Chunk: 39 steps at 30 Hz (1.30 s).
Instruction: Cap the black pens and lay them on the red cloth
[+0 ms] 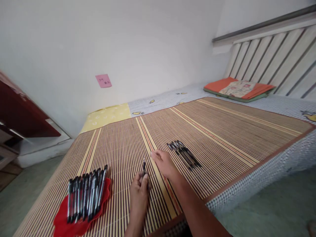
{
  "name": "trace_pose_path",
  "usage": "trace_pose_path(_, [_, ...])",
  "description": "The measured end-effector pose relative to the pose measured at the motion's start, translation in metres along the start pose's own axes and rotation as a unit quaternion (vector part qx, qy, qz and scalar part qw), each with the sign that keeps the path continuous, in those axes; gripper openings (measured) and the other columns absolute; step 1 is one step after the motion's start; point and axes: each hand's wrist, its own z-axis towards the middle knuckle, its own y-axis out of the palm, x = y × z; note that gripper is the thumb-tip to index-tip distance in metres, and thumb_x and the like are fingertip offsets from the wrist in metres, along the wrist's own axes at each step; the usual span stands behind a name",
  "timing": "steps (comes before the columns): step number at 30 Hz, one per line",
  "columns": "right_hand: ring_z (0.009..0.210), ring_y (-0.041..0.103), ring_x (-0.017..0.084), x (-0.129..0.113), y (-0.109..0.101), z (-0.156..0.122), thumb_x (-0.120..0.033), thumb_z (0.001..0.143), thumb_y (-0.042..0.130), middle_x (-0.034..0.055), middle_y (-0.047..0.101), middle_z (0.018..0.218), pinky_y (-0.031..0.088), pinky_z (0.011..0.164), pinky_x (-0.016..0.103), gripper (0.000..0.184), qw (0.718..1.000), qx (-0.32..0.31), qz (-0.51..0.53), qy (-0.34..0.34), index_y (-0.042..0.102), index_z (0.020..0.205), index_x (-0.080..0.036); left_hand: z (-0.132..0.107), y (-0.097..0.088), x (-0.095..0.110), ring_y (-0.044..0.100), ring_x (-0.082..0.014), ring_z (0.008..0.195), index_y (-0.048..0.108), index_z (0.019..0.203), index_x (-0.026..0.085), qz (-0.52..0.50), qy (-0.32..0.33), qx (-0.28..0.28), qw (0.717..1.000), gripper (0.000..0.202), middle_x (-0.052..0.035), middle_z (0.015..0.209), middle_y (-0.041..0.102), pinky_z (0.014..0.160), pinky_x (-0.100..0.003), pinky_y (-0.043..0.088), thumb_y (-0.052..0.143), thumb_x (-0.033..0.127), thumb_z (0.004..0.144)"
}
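My left hand (139, 189) is closed around a pen (144, 166), its bare writing tip pointing up and away from me. Just to the right, my right hand (164, 162) is held with thumb and fingertips together; whatever may be between them is too small to make out. Several dark pens (184, 154) lie side by side on the striped mat, beyond my right hand. At the left, several clear-barrelled pens with black caps (86, 194) rest in a row on a red, wavy-edged piece (61, 214).
The striped bamboo mat (118, 141) covers most of the bed. A folded orange cloth (222, 84) lies at the far right by the slatted headboard (269, 56). A pink note (103, 81) is on the wall. The mat's brown edge (237, 179) runs along the near right.
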Motion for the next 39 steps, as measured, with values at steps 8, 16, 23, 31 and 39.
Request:
trace_pose_path(8, [0.137,0.036,0.039,0.021,-0.030,0.001,-0.034,0.090,0.059,0.0224,0.051,0.144,0.031,0.104,0.051,0.038,0.903,0.059,-0.421,0.066,0.068,0.119,-0.012,0.007,-0.008,-0.004,0.044,-0.0073,0.049,0.062,0.089,0.018,-0.137,-0.109,0.004,0.984,0.044,0.0060,0.061,0.049,0.045,-0.016,0.034,0.080,0.054,0.071])
trace_pose_path(16, [0.134,0.040,0.039,0.032,-0.027,0.001,-0.035,0.088,0.061,0.0229,0.058,0.135,0.032,0.103,0.050,0.036,0.891,0.033,-0.450,0.058,0.071,0.112,-0.010,0.006,-0.009,0.001,0.045,-0.0071,0.050,0.061,0.088,0.017,-0.156,-0.124,0.007,0.980,0.048,0.0054,0.061,0.052,0.043,-0.016,0.033,0.082,0.055,0.067])
trace_pose_path(23, [0.107,0.057,0.034,0.024,-0.029,0.002,-0.034,0.090,0.059,0.0183,0.071,0.103,0.038,0.086,0.041,0.025,0.908,0.074,-0.412,0.024,0.073,0.093,-0.013,0.008,-0.010,-0.005,0.041,-0.0062,0.048,0.061,0.089,0.017,-0.164,-0.111,-0.005,0.980,0.043,0.0063,0.059,0.050,0.042,-0.016,0.032,0.079,0.053,0.074])
trace_pose_path(31, [0.087,0.061,0.024,0.022,-0.044,0.005,-0.021,0.095,0.045,0.0125,0.070,0.093,0.039,0.074,0.030,0.023,0.951,0.156,-0.265,-0.018,0.067,0.095,-0.015,0.006,-0.010,0.000,0.043,-0.0072,0.049,0.062,0.086,0.017,-0.163,-0.104,0.007,0.981,0.045,0.0041,0.062,0.053,0.043,-0.017,0.034,0.072,0.060,0.078])
trace_pose_path(39, [0.075,0.065,0.019,0.003,-0.003,-0.015,-0.037,0.074,0.074,0.0051,0.073,0.082,0.034,0.059,0.025,0.020,0.956,-0.166,-0.240,0.026,0.070,0.083,-0.019,0.009,-0.006,-0.007,0.042,-0.0066,0.046,0.060,0.082,0.016,-0.186,-0.096,0.054,0.976,0.053,0.0056,0.056,0.052,0.041,-0.017,0.032,0.078,0.064,0.068])
